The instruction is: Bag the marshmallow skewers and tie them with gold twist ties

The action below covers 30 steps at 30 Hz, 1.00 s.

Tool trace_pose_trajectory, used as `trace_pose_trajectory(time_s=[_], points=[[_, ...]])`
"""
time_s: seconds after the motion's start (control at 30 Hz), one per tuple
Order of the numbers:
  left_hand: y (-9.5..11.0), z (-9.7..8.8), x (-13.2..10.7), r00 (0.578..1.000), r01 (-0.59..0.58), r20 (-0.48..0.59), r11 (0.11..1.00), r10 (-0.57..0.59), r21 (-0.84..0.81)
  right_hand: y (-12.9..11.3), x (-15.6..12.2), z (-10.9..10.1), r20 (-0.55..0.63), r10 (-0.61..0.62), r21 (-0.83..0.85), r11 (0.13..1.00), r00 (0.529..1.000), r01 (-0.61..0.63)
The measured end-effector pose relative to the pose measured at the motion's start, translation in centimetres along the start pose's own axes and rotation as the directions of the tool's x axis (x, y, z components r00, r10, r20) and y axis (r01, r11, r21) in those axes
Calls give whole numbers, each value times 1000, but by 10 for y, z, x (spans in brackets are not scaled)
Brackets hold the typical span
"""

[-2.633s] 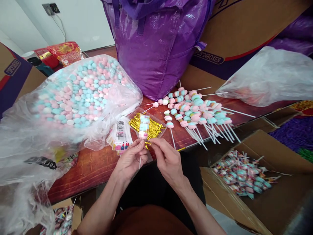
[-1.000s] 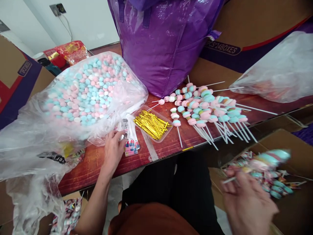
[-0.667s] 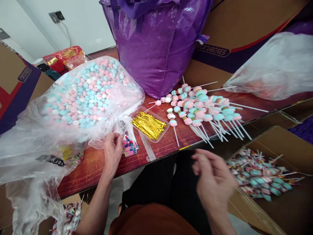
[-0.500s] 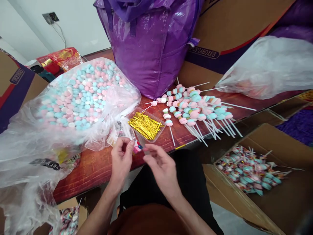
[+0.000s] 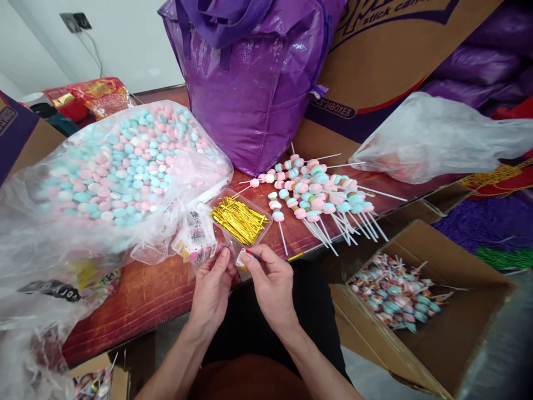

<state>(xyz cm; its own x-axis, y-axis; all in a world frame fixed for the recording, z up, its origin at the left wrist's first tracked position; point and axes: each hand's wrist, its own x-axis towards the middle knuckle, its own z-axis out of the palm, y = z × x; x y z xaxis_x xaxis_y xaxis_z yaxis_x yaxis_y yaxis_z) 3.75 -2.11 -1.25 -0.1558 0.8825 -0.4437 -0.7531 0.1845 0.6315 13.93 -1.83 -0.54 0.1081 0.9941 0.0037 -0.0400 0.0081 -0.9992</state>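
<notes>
At the table's front edge, my left hand (image 5: 214,286) is closed, thumb against fingers, on a small printed clear plastic bag (image 5: 243,258). My right hand (image 5: 271,280) pinches the same bag between thumb and fingertips; white, red and blue print shows there. Just beyond my left hand lies a pile of similar printed bags (image 5: 195,236). A clear tray of gold twist ties (image 5: 239,219) sits directly beyond my hands. To its right, candy skewers (image 5: 318,191) of pink, blue and white pieces on white sticks lie heaped.
A big clear bag of loose pastel candies (image 5: 120,166) covers the table's left. Behind stands a purple bag (image 5: 254,83), with a printed carton (image 5: 375,66) beside it. A white plastic bag (image 5: 433,141) lies at right. Below, an open cardboard box (image 5: 453,328) holds wrapped candy skewers.
My hands have come closer together, and both now grip the small bag. My right fingers, blurred before, are pinched on its edge. The view has shifted slightly to the right.
</notes>
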Motion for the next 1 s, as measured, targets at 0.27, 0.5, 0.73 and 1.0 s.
trace_pose_trajectory(time_s=[0.27, 0.5, 0.73, 1.0], points=[[-6, 13, -4, 998, 55, 41, 998, -55, -6, 18, 3, -6, -59, -104, -164, 982, 993, 93], [0, 10, 8, 997, 34, -69, 999, -34, -7, 21, 7, -28, 18, -228, -379, 899, 973, 218], [-9, 18, 10, 982, -145, -114, 988, 151, 58, 21, 6, -29, -65, -97, -271, 959, 993, 76], [-2, 12, 25, 978, -110, -182, 993, 102, -31, 27, 46, -79, -308, -258, -534, 844, 916, 58]])
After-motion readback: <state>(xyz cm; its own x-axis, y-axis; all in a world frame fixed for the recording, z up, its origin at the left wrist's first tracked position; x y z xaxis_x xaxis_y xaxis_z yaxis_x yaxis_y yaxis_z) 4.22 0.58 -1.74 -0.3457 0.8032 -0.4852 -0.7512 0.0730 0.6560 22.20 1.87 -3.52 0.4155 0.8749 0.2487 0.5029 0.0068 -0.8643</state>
